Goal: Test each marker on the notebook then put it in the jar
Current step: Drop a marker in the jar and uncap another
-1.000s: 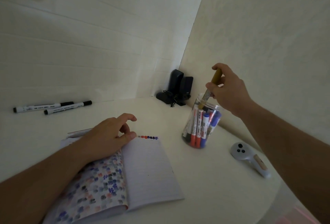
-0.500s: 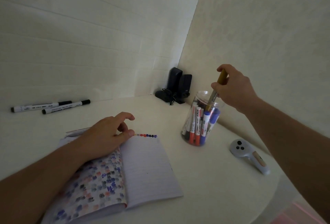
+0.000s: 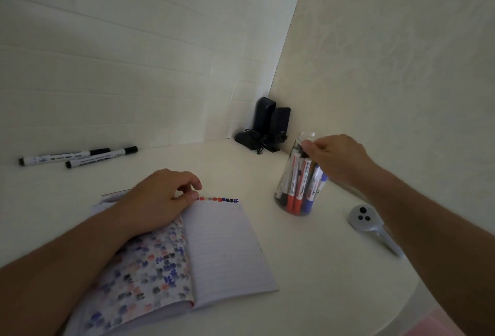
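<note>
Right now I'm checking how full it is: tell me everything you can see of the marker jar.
The jar is a clear, seemingly plastic cylinder with no lid in view, standing on the white table right of the notebook. It holds many markers packed on end, with red, blue and dark caps at the bottom. The right hand is at its mouth, hiding part of the rim.

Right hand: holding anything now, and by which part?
Cannot be told. The right hand is at the jar mouth, fingertips curled over the markers; no separate marker shows in its grip.
</note>
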